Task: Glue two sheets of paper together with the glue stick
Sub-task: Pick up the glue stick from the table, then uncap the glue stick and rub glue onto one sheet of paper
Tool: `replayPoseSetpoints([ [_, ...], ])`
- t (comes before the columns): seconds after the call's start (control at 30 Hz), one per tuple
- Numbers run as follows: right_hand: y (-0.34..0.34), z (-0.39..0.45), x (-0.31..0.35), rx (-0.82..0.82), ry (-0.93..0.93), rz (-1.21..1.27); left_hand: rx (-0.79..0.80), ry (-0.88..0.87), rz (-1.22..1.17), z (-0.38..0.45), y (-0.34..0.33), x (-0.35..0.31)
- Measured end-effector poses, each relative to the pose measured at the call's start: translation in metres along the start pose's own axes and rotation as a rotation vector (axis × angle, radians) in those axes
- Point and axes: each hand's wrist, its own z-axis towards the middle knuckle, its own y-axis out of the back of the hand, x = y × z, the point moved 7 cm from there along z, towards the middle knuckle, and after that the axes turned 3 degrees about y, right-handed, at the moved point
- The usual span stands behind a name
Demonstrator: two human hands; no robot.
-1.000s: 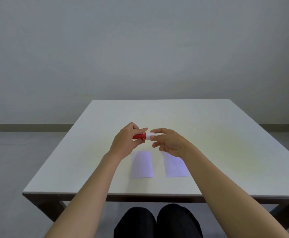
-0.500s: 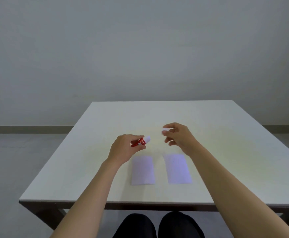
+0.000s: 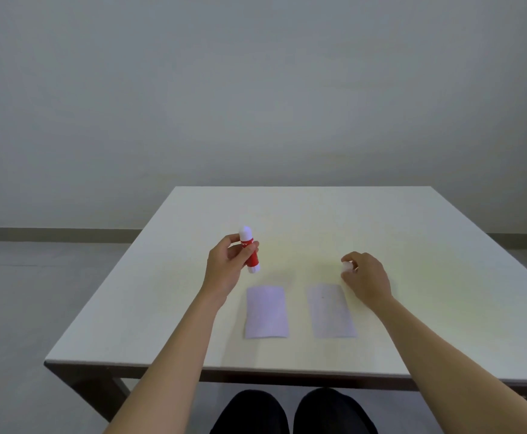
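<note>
My left hand [image 3: 226, 269] grips a red glue stick [image 3: 249, 250] with white ends, held nearly upright above the table, behind and left of the papers. The white cap [image 3: 347, 266] is pinched in the fingers of my right hand [image 3: 365, 278], low over the table just behind the right sheet. Two small pale sheets lie flat side by side with a gap between them: the left sheet [image 3: 267, 311] and the right sheet [image 3: 331, 310]. Neither hand touches a sheet.
The white table [image 3: 428, 245] runs back to a plain grey wall, with its front edge [image 3: 224, 368] close to me. My dark-clad knees [image 3: 290, 411] show under that edge. Grey floor lies to the left.
My hands pulled apart and the cap came off the glue stick. The right hand carried the cap right and down; the left hand turned the stick from lying sideways to nearly upright.
</note>
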Motion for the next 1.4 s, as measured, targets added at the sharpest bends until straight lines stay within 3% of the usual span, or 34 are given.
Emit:
replayPoseSetpoints([
  [0.2, 0.003, -0.005, 0.005, 0.061, 0.046, -0.018, -0.053, -0.002, 0.034, -0.002, 0.004, -0.003],
  [0.37, 0.020, -0.007, 0.036, -0.032, 0.084, 0.008, -0.107, 0.016, 0.009, -0.001, 0.004, -0.011],
  [0.5, 0.004, -0.023, 0.097, 0.051, 0.185, 0.375, -0.167, 0.036, 0.016, -0.001, -0.006, -0.019],
  [0.63, -0.037, -0.048, 0.129, 0.354, 0.086, 0.843, -0.258, 0.020, -0.034, -0.006, -0.014, -0.025],
  [0.73, -0.049, -0.056, 0.134, 0.377, 0.041, 1.056, -0.292, 0.045, -0.101, -0.010, -0.011, -0.021],
  [0.87, -0.051, -0.058, 0.135, 0.370, 0.084, 0.948, -0.296, 0.120, -0.167, -0.014, -0.005, -0.010],
  [0.97, -0.055, -0.061, 0.138, 0.413, 0.009, 0.919, -0.276, 0.154, -0.214, -0.017, -0.005, -0.004],
  [1.13, -0.052, -0.058, 0.138, 0.349, -0.130, 0.864, -0.240, 0.151, -0.237, -0.018, -0.009, -0.008],
  [1.3, -0.043, -0.056, 0.145, 0.354, 0.086, 1.016, -0.289, 0.125, -0.239, -0.018, 0.000, -0.012],
  [1.4, -0.039, -0.053, 0.145, 0.314, 0.096, 1.026, -0.265, 0.113, -0.262, -0.017, -0.002, -0.014],
])
